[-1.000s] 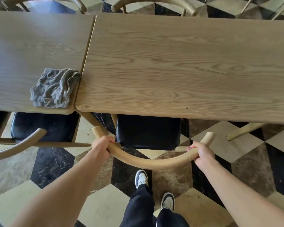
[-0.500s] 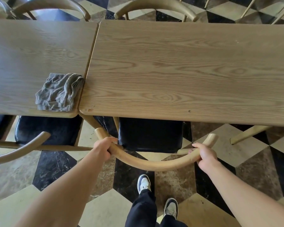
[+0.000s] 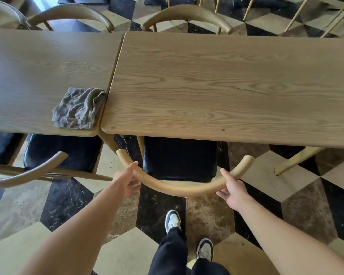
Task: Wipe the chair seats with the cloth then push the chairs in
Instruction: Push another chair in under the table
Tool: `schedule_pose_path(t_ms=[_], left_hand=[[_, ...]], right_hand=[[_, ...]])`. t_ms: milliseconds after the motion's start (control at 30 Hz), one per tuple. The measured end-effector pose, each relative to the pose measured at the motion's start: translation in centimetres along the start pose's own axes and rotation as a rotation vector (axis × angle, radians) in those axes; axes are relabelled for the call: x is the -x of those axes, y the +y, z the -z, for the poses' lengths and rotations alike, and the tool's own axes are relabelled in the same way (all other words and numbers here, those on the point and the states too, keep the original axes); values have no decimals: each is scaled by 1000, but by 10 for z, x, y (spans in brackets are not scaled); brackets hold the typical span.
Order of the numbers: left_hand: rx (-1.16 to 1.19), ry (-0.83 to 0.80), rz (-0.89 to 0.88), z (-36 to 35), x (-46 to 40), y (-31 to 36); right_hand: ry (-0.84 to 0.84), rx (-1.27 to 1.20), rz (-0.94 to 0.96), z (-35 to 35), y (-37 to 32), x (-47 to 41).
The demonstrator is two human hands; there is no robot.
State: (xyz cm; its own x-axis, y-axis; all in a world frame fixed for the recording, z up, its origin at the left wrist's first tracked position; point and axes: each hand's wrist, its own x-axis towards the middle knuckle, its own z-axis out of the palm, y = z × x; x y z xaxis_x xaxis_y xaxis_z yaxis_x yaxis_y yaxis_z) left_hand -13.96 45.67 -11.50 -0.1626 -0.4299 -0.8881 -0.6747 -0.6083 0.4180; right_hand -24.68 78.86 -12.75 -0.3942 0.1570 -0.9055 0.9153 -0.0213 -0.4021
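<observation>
Chair nearly home under the surface (image 3: 226,80).

My left hand (image 3: 125,181) and right hand (image 3: 233,192) rest with loosened, mostly straight fingers against the curved wooden backrest (image 3: 179,188); neither hand clenches it. The chair's black padded seat (image 3: 180,158) sits partly beneath the surface edge, glossy and clean-looking, so this one seems wiped and close to pushed in. The grey cloth (image 3: 78,109), crumpled and folded, lies on top of the surface, left of the chair. The neighbouring chair (image 3: 62,153), further left, looks pushed in too.
</observation>
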Motion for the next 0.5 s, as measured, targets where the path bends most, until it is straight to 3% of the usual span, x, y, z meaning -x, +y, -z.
schedule_pose_path(t_ms=[100, 267, 500], left_hand=[[-6, 56, -41, -3, 13, -2], [-47, 10, -53, -1, 44, -8], [-208, -38, -168, -3, 87, -27]], right_hand=[[-12, 39, 51, -2, 7, 6], [-34, 140, 94, 0, 9, 21], [-126, 529, 140, 15, 2, 45]])
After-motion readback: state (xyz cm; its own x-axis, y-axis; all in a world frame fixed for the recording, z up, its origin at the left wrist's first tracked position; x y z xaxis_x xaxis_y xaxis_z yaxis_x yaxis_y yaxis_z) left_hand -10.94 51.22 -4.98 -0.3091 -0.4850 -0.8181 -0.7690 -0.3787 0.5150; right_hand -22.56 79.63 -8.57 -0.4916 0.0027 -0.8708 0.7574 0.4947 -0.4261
